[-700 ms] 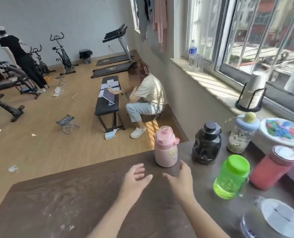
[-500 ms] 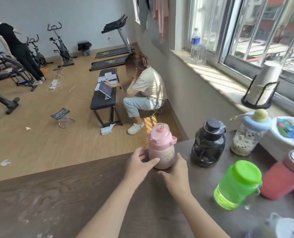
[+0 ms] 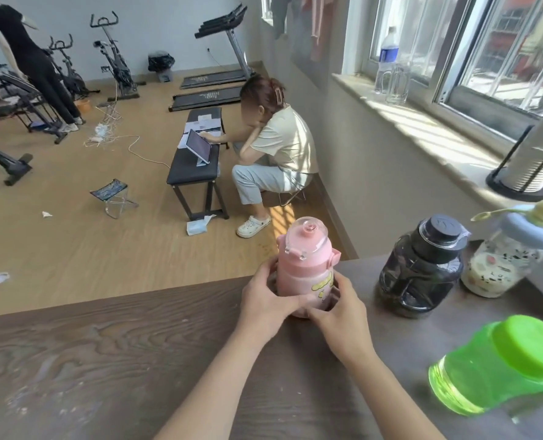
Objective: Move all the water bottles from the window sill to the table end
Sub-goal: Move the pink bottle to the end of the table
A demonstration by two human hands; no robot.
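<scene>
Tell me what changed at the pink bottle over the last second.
Both hands reached forward and closed on the pink bottle: left hand and right hand now wrap its base, where they were apart before. The bottle stays upright on the table; black jug unmoved.

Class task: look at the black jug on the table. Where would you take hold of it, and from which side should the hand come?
Probably grip the black jug by its narrow neck under the cap, coming from above. The body is wide and rounded, likely too big for one hand, and the pink bottle and floral bottle stand close on either side.
</scene>
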